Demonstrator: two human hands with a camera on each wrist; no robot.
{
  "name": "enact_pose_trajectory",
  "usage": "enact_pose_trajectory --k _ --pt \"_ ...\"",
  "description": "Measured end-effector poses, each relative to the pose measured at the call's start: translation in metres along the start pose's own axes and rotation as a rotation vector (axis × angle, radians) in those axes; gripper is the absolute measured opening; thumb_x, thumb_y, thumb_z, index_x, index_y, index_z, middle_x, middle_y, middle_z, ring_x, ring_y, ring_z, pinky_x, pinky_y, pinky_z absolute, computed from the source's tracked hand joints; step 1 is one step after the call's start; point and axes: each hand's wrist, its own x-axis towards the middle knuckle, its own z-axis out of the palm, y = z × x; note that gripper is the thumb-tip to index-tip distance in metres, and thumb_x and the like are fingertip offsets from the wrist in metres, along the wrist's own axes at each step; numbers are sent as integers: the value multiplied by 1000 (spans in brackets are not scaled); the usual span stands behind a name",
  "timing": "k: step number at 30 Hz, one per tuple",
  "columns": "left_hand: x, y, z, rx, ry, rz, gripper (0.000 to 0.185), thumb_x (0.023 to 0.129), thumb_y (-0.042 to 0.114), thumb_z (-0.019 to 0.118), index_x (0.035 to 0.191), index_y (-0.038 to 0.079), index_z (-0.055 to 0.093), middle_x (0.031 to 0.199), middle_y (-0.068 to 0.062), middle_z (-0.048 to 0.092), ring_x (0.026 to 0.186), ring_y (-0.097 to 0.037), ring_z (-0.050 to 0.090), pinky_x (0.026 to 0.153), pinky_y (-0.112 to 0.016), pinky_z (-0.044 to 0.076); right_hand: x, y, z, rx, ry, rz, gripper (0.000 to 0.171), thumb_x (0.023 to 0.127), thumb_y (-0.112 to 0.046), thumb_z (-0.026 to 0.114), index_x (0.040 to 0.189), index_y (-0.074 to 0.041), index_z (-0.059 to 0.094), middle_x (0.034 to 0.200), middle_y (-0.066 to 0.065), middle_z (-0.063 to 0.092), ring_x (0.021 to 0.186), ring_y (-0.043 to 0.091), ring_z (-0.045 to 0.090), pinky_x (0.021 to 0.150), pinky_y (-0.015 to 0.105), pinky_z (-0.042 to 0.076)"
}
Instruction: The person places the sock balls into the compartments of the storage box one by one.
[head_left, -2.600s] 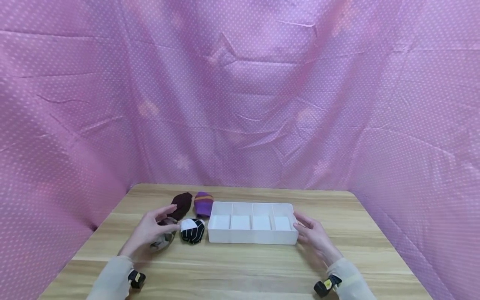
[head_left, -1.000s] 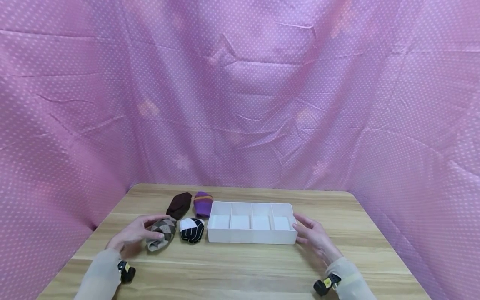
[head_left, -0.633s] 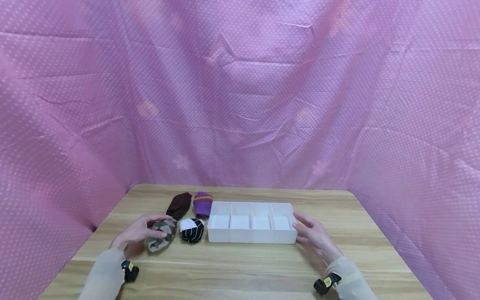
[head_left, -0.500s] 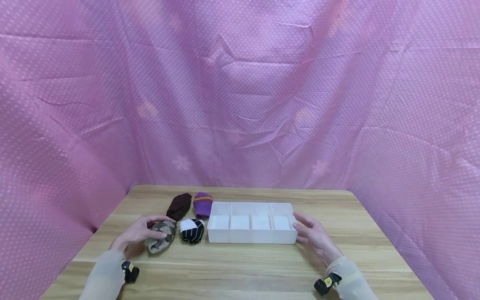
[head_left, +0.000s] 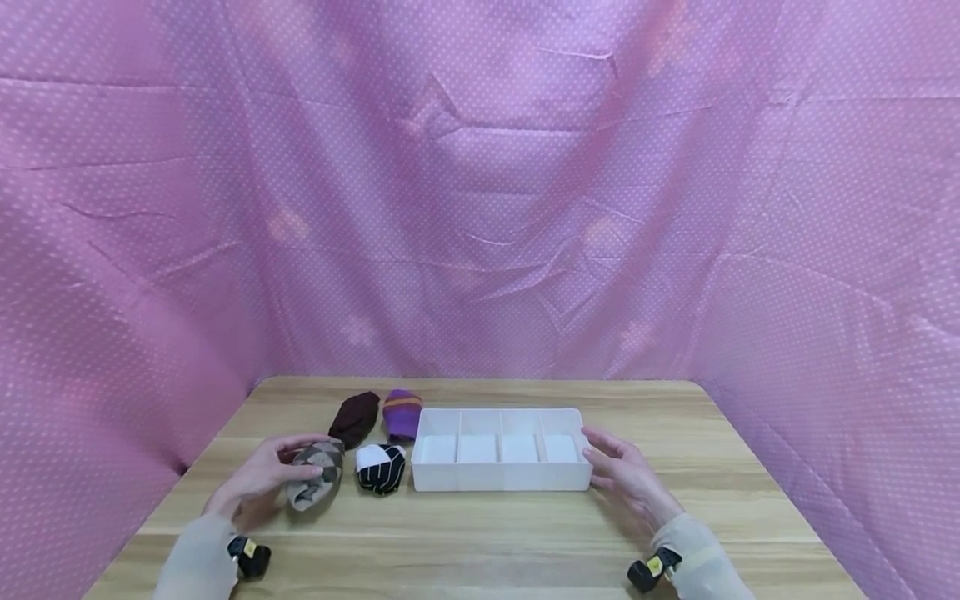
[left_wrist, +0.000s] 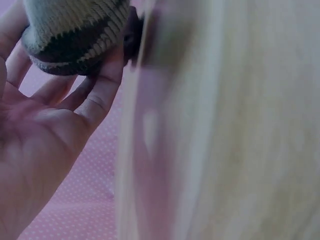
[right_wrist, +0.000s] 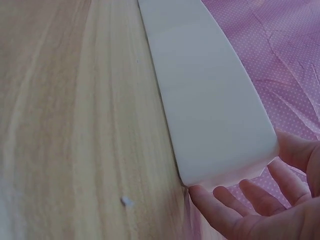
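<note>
My left hand holds a rolled brown-and-grey argyle sock on the wooden table, fingers over its far side and thumb on the near side. In the left wrist view the fingers cup the argyle sock from beneath. Just to its right lies a black-and-white striped sock roll. Behind them lie a dark maroon sock and a purple sock. My right hand rests with straight fingers against the right end of a white divided tray. The right wrist view shows its fingertips at the corner of the tray.
The tray has several compartments, all showing white bottoms. Pink dotted cloth hangs round the back and both sides of the table. Bare wood stretches along the front edge and to the right of the tray.
My left hand has drawn back from above the socks to the argyle sock's left side and closed round it; the sock has shifted slightly left. The right hand has stayed at the tray's end.
</note>
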Motion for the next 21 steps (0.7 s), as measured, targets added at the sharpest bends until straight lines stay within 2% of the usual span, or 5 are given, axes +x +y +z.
enact_pose_trajectory --k 6,10,15,18,21 --pt "-2 9 2 -104 48 -24 61 87 11 72 142 2 47 120 0 66 105 -9 62 89 -22 50 0 3 1 -9 -3 2 60 98 -10 57 151 -1 31 155 26 30 131 37 46 101 49 48" --pt "3 16 5 -81 84 -2 59 88 14 72 142 5 48 120 2 66 104 -8 62 88 -23 51 1 4 0 -9 -8 3 60 98 -10 57 151 -1 30 155 26 29 132 36 47 102 49 48" --pt "10 24 9 -59 139 -12 60 87 20 74 141 10 51 127 -7 63 105 -8 61 88 -23 50 0 2 0 -2 -3 10 59 97 -9 57 151 -1 32 158 24 26 130 36 48 101 51 48" --pt "15 26 11 -60 146 -2 60 87 21 75 141 10 51 130 -15 60 105 -10 61 88 -24 51 1 0 0 -6 2 13 59 97 -9 57 150 -1 33 158 23 27 128 33 49 100 51 49" --pt "20 31 13 -69 142 -8 62 86 22 75 142 11 50 131 -16 59 106 -13 62 88 -26 52 1 -2 -2 -10 2 10 59 98 -11 58 150 -2 34 158 23 27 126 31 51 100 51 48"
